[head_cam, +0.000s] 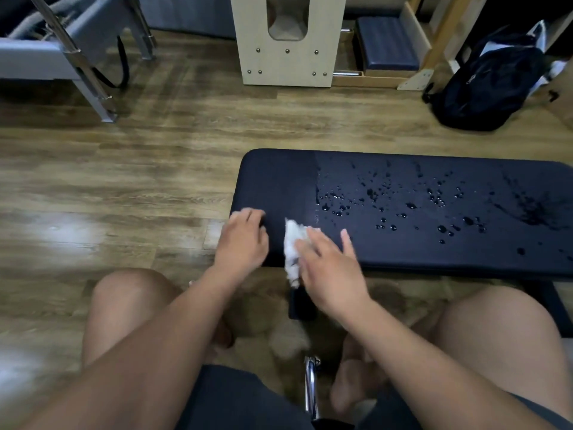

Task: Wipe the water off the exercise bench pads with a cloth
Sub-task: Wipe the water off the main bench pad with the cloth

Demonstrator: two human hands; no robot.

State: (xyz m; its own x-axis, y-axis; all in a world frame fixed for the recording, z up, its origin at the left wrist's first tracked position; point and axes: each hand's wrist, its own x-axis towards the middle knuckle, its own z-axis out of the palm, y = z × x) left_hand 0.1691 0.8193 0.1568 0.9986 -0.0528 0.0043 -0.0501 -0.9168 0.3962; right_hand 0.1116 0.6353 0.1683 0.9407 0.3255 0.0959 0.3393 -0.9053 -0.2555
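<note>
Wood-grain flooring [124, 181] fills most of the view, and on it, to the right of centre, stands a dark navy bench pad [279, 181] that runs off the right edge. Far from the person, a pale wooden frame [288, 57] stands upright near the middle. A grey metal-framed apparatus [77, 41] sits at the far left, and a black backpack [486, 82] slumps at the far right. Nearest the camera are the person's bare knees, one at each side, with both forearms reaching forward between them to the left end of the pad. The left hand [243, 240] rests on the pad's near left corner, knuckles raised and fingers bent down onto the surface. Blur at the fingertips hides whether it grips the edge or only leans there. Just to its right, the right hand [328, 268] lies flat with its fingers fairly straight and spread, pressing a crumpled white cloth [293, 243] against the pad. The cloth shows along the left side of this hand, between the two hands, and its lower end hangs past the pad's near edge. Water droplets [387, 209] bead on the pad to the right of the cloth and hand, scattered toward the far right. The left stretch of the pad looks matte.
</note>
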